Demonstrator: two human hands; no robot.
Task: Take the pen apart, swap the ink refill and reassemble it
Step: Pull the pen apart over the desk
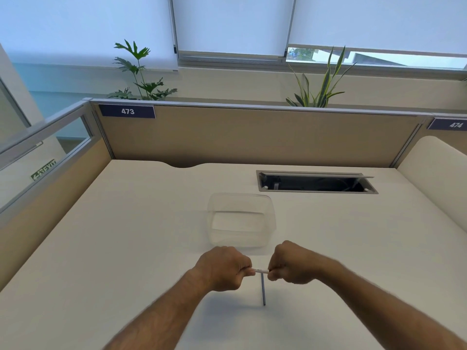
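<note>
A white pen (260, 270) is held level between my two hands, just above the white desk (126, 248). My left hand (225, 267) is closed around its left end and my right hand (290, 265) around its right end, so only a short middle stretch shows. A thin dark ink refill (263, 290) lies on the desk under the pen, pointing toward me; its far end is hidden behind the pen.
A clear plastic container (241, 219) stands on the desk just beyond my hands. An open cable hatch (316, 184) is set into the desk at the back right. Beige partition walls (252, 135) close off the back and left.
</note>
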